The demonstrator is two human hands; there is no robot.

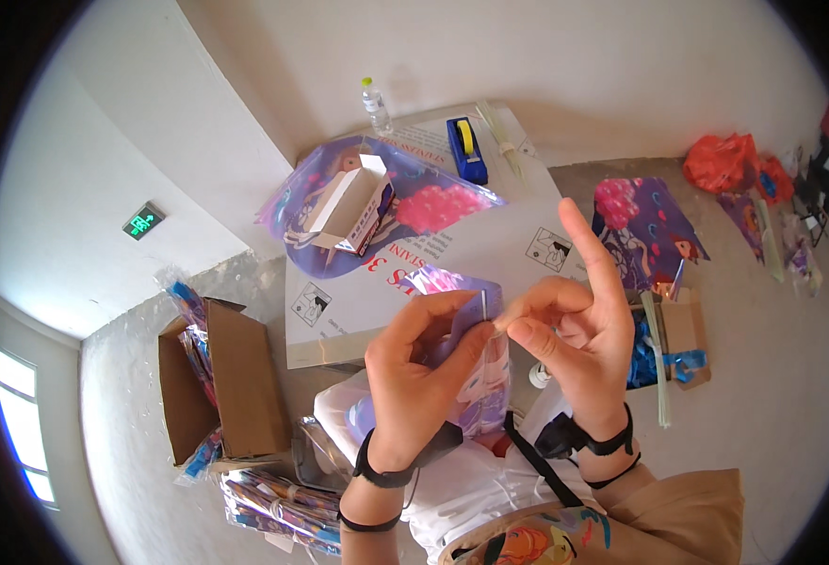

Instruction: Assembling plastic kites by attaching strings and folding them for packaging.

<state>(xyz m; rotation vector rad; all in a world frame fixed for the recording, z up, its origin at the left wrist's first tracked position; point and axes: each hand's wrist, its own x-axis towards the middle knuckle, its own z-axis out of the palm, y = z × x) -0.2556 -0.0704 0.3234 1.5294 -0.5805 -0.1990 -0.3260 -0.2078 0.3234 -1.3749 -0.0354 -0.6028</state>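
In front of me my left hand is closed on a folded purple printed plastic sheet, kite-like, whose lower part hangs over my lap. A thin pale rod shows along its edge by my left thumb. Close to that edge is my right hand, one finger raised straight up. Its thumb and another finger come together beside the sheet; whatever lies between them is too small to make out. Beyond my hands, an open white carton rests on a spread purple kite sheet on the table.
A blue tape dispenser, a water bottle and thin pale rods stand or lie at the table's back. Left on the floor are a cardboard box and bundled packs. At right are another box, a printed sheet and red bags.
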